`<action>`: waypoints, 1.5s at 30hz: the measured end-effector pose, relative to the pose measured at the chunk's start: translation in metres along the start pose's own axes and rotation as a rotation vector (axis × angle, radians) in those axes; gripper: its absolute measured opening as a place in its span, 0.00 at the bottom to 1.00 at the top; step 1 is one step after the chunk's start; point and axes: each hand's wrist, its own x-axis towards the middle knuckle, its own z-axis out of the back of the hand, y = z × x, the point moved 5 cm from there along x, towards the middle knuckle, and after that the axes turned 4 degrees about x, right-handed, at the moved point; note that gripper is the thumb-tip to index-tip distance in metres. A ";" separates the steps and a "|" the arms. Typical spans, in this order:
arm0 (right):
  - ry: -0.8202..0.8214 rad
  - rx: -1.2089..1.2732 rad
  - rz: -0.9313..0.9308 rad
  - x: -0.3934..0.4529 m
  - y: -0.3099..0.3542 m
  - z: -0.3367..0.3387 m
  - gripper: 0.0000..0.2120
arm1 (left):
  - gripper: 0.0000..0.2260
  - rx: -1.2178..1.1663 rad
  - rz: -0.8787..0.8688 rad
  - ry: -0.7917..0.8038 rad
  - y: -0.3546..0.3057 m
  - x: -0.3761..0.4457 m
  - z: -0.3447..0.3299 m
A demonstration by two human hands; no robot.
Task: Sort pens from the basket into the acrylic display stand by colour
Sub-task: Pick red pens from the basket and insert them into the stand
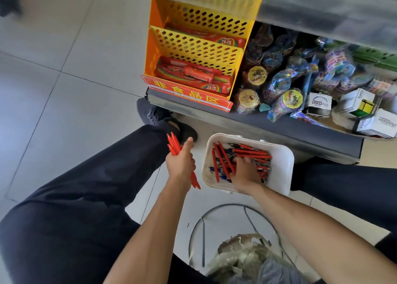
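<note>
While left hand (180, 163) grips red pens (174, 146), right hand (246, 172) fingers curled among basket (281, 165) pens

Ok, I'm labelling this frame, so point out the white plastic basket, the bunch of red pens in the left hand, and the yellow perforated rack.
white plastic basket (281, 165): head view, bare right wall.
bunch of red pens (174, 144): head view, upper barrels.
yellow perforated rack (199, 47): head view, middle divider.

- A yellow perforated rack (199, 47) holds red packets (193, 77) behind a red sign (187, 94).
- Bagged toys (279, 79) and white boxes (356, 105) crowd the shelf (279, 127).
- A wire stool frame (232, 208) stands on the grey tiled floor (64, 69).
</note>
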 end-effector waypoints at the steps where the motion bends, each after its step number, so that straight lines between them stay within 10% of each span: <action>1: 0.017 -0.051 0.007 0.003 -0.001 -0.001 0.15 | 0.12 0.000 0.008 0.008 0.001 0.001 0.002; 17: 0.229 0.068 -0.127 0.012 0.004 -0.003 0.07 | 0.13 0.082 0.034 0.150 0.010 0.008 -0.003; 31: 0.220 0.705 0.106 -0.058 0.009 0.047 0.03 | 0.15 0.219 -0.109 0.229 0.000 -0.029 -0.031; 45: 0.325 0.715 0.232 -0.097 0.038 0.046 0.06 | 0.11 0.277 -0.265 0.175 -0.016 -0.043 -0.040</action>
